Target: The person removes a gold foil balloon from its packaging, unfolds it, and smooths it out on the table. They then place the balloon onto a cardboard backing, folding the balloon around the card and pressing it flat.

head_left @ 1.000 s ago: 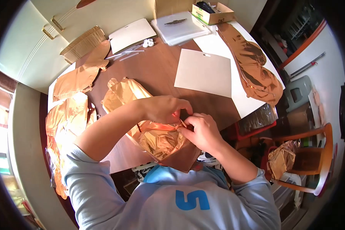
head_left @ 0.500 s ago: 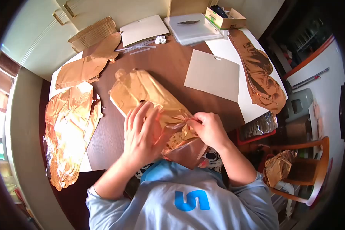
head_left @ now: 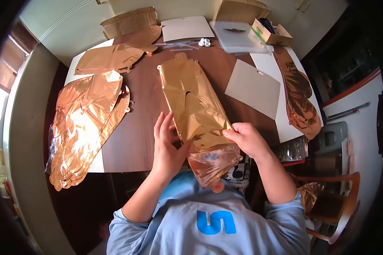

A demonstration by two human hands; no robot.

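Observation:
A long gold foil piece (head_left: pixel 193 97) lies over the front of the brown table, its near end hanging past the edge toward my shirt. That near end is a more see-through, pinkish-copper part (head_left: pixel 212 163). My right hand (head_left: pixel 247 138) pinches the foil's right edge between thumb and fingers. On the other side, my left hand (head_left: pixel 168 146) is at the foil's left edge, fingers raised and apart, with the thumb against the foil.
Copper foil pieces (head_left: pixel 83 123) lie at the left, more foil (head_left: pixel 115 57) behind them. A pale card (head_left: pixel 253 87) and dark copper foil (head_left: pixel 295 91) are at the right. Plastic sleeves (head_left: pixel 238 36), a small box (head_left: pixel 272 33) and white card (head_left: pixel 187 29) stand at the back.
The foil lies straighter and smoother. My left hand has come off its top to the left edge, and my right hand has shifted a little to the right. The camera view has also shifted.

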